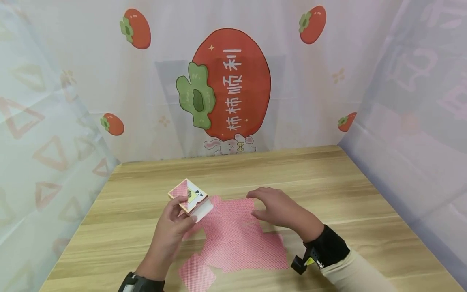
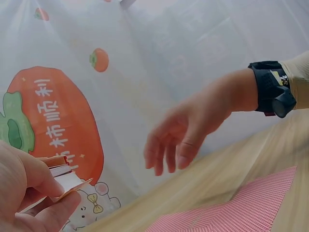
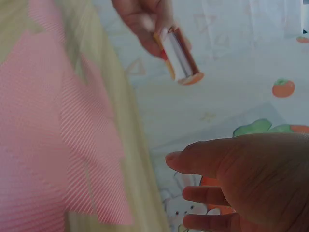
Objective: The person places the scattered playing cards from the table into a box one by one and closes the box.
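Observation:
My left hand (image 1: 170, 224) grips a playing card box (image 1: 197, 196) between thumb and fingers, raised over the left edge of the spread cards. The box has a red-patterned back and an ace of spades design. Its white flap (image 1: 202, 211) hangs open toward the right, and edges of a stack show inside the box mouth (image 3: 179, 53) in the right wrist view. Red-patterned playing cards (image 1: 240, 239) lie face down and overlapping on the table. Above their right side hovers my right hand (image 1: 279, 207), fingers loosely bent and apart, holding nothing.
The wood-grain table (image 1: 328, 182) extends around the cards on all sides. One card (image 1: 197, 273) lies at the near left of the spread. A white curtain (image 1: 310, 89) with persimmon prints stands behind the table, and pale sheets hang at both sides.

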{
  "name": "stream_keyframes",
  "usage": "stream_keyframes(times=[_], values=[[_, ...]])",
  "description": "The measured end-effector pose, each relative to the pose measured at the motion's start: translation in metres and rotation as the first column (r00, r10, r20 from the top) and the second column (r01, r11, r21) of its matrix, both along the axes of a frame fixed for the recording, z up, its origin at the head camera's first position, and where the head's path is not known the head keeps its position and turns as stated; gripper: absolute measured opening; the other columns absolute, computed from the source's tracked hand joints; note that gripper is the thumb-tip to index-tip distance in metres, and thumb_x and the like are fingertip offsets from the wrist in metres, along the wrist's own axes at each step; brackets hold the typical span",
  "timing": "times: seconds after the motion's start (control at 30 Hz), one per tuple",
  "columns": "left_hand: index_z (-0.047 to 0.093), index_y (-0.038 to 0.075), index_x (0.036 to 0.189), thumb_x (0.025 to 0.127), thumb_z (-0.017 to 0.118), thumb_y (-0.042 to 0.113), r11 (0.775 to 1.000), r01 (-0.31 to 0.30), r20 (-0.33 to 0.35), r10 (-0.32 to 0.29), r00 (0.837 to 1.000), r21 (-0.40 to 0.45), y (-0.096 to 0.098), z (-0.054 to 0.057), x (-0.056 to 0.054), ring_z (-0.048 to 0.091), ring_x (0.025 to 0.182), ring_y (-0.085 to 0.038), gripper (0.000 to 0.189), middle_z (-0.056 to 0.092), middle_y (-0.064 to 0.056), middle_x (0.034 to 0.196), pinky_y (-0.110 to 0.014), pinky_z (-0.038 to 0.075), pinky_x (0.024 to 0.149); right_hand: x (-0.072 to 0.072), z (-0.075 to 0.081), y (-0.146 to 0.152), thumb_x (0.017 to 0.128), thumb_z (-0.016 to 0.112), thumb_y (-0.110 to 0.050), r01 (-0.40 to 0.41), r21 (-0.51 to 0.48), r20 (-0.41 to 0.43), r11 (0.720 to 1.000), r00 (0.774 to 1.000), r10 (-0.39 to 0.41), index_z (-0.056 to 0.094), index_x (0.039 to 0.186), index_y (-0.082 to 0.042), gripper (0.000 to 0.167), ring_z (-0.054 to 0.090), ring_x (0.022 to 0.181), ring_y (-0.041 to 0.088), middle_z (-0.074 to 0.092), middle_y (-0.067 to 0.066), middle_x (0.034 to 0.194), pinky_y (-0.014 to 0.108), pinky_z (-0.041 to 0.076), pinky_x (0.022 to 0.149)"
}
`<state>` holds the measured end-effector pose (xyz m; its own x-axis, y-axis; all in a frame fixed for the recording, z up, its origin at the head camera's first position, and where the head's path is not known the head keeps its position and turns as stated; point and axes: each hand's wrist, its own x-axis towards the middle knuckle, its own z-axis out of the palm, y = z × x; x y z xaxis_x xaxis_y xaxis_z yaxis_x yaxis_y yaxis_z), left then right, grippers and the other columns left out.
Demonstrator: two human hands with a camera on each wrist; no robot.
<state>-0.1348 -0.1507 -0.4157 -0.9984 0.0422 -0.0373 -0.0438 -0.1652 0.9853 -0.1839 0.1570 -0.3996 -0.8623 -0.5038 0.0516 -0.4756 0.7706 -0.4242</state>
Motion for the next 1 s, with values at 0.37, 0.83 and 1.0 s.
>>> stream_keyframes(times=[0.37,0.83,1.0], values=[[0.033,0.009,0.141,0.087,0.060,-0.015,1.000,-0.006,0.008,0.006,1.000,-0.007,-0.006,-0.003,0.002,0.051,0.128,-0.020,0.065,0.033,-0.015,0.152,-0.025,0.053,0.093,0.005,-0.030,0.027,0.089,0.077,-0.026,-0.036,0.042,0.028,0.998,0.999,0.035,0.066,0.129,-0.014,0.043,0.060,0.122,0.025,0.066,0.001,0.128,0.048,0.049,0.102],[0.031,0.010,0.143,0.086,0.060,-0.014,1.000,-0.008,0.040,0.009,0.999,-0.016,-0.011,-0.003,0.003,0.044,0.134,-0.029,0.067,0.030,-0.014,0.151,-0.024,0.053,0.095,0.047,-0.031,0.054,0.087,0.078,-0.023,-0.273,0.104,0.101,0.956,0.959,0.263,0.064,0.133,-0.025,0.048,0.056,0.122,0.013,0.060,-0.011,0.135,0.050,0.046,0.101],[0.032,0.009,0.143,0.086,0.061,-0.013,1.000,-0.002,0.033,0.003,0.999,-0.017,-0.012,-0.004,0.006,0.049,0.129,-0.024,0.068,0.030,-0.016,0.152,-0.024,0.053,0.095,0.059,-0.032,0.061,0.092,0.074,-0.019,-0.435,0.097,0.115,0.895,0.898,0.424,0.065,0.133,-0.030,0.043,0.049,0.138,0.023,0.056,-0.010,0.145,0.048,0.045,0.107]])
